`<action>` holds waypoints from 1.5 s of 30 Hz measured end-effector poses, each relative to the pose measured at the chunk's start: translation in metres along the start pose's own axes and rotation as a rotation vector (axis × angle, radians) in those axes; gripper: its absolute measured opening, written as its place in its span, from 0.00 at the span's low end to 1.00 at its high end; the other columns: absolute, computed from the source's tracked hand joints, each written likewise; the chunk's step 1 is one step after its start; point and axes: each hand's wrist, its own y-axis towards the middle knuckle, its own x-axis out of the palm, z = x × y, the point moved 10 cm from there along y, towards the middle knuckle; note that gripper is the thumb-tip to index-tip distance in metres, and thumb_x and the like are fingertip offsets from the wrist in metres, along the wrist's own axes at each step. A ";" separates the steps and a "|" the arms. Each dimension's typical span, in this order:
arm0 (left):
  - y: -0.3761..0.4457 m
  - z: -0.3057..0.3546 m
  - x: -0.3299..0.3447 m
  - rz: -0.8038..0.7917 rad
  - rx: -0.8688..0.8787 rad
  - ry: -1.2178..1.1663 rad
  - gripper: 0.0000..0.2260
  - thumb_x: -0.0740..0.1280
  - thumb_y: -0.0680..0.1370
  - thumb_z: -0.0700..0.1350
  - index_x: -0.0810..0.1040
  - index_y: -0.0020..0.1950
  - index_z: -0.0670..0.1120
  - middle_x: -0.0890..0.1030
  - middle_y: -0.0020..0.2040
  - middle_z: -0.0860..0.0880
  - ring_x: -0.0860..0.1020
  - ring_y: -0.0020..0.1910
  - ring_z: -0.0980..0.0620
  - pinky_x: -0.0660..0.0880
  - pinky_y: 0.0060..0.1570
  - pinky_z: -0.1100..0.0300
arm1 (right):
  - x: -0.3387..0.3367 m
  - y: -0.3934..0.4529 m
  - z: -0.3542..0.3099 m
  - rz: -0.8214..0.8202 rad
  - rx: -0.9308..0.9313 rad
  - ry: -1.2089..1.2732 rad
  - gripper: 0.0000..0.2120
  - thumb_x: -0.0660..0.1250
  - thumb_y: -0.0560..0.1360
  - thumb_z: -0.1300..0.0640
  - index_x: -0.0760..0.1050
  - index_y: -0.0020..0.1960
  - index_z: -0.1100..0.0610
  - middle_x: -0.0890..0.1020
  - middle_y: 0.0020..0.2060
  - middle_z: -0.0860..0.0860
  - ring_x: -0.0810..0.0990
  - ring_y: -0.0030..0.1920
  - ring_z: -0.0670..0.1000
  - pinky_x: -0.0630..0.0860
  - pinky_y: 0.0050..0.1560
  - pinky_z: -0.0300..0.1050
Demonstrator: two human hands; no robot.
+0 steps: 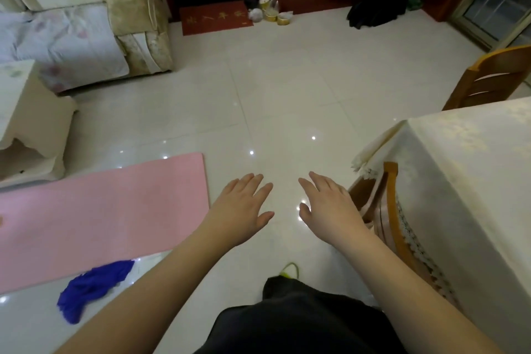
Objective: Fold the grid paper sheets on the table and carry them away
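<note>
No grid paper sheet shows in this view. My left hand [242, 205] and my right hand [327, 205] are stretched out side by side over the pale tiled floor, palms down, fingers straight and slightly spread, holding nothing. The table [471, 181], draped in a cream patterned cloth, stands to the right of my right hand; the part of its top that I see carries no paper.
A wooden chair [382, 210] is tucked under the table's near corner, another chair [494, 77] stands behind it. A pink mat [100, 210] and a blue cloth [92, 287] lie on the floor at left. Sofa [86, 23], white cabinet [26, 118], red doormat [215, 17] and doors lie further off.
</note>
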 end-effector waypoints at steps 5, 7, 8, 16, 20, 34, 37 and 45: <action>0.068 -0.024 -0.033 0.021 -0.006 0.036 0.29 0.50 0.82 0.60 0.50 0.80 0.50 0.52 0.80 0.47 0.50 0.79 0.47 0.48 0.76 0.52 | -0.033 0.060 0.019 0.012 0.002 0.018 0.27 0.55 0.81 0.49 0.55 0.79 0.51 0.57 0.79 0.52 0.56 0.77 0.53 0.55 0.75 0.49; 0.092 -0.033 -0.043 0.026 -0.004 0.028 0.29 0.50 0.82 0.60 0.50 0.80 0.50 0.52 0.80 0.47 0.50 0.79 0.47 0.48 0.76 0.52 | -0.046 0.082 0.023 0.017 -0.015 0.023 0.27 0.54 0.81 0.49 0.55 0.79 0.51 0.57 0.79 0.52 0.56 0.77 0.52 0.54 0.75 0.49; 0.103 -0.038 -0.046 0.024 -0.003 0.020 0.28 0.50 0.83 0.59 0.50 0.80 0.50 0.52 0.80 0.47 0.50 0.79 0.47 0.48 0.75 0.52 | -0.051 0.093 0.026 0.015 -0.016 0.018 0.27 0.54 0.82 0.49 0.55 0.79 0.51 0.57 0.79 0.52 0.56 0.77 0.52 0.54 0.75 0.48; 0.203 -0.077 -0.062 0.025 0.041 0.004 0.27 0.51 0.83 0.57 0.49 0.80 0.50 0.53 0.80 0.48 0.51 0.79 0.46 0.50 0.76 0.49 | -0.081 0.191 0.041 0.026 0.030 0.052 0.27 0.54 0.82 0.48 0.55 0.79 0.51 0.57 0.79 0.51 0.55 0.78 0.52 0.53 0.76 0.49; 0.265 -0.107 -0.077 0.067 0.087 -0.004 0.27 0.52 0.83 0.57 0.51 0.80 0.50 0.55 0.80 0.49 0.53 0.79 0.47 0.51 0.76 0.48 | -0.088 0.253 0.043 0.036 0.056 0.010 0.27 0.55 0.81 0.48 0.56 0.79 0.52 0.58 0.78 0.51 0.56 0.77 0.53 0.50 0.77 0.52; 0.454 -0.146 -0.148 0.161 0.331 0.007 0.26 0.59 0.80 0.57 0.66 0.75 0.48 0.72 0.72 0.48 0.69 0.72 0.45 0.67 0.68 0.45 | -0.157 0.402 0.105 0.132 0.272 0.081 0.26 0.58 0.80 0.48 0.61 0.77 0.53 0.63 0.77 0.51 0.61 0.76 0.54 0.51 0.76 0.55; 0.506 -0.128 -0.159 0.166 0.369 0.028 0.26 0.54 0.78 0.58 0.71 0.72 0.48 0.76 0.68 0.48 0.75 0.67 0.46 0.72 0.62 0.46 | -0.168 0.429 0.140 0.146 0.310 0.087 0.26 0.59 0.80 0.49 0.62 0.76 0.53 0.65 0.76 0.52 0.63 0.76 0.55 0.53 0.76 0.56; 0.650 -0.056 -0.201 0.234 0.471 0.060 0.22 0.59 0.77 0.56 0.75 0.68 0.47 0.80 0.61 0.50 0.78 0.61 0.48 0.72 0.63 0.47 | -0.209 0.492 0.268 0.222 0.425 0.136 0.25 0.61 0.79 0.49 0.67 0.74 0.55 0.72 0.71 0.53 0.70 0.71 0.55 0.63 0.73 0.54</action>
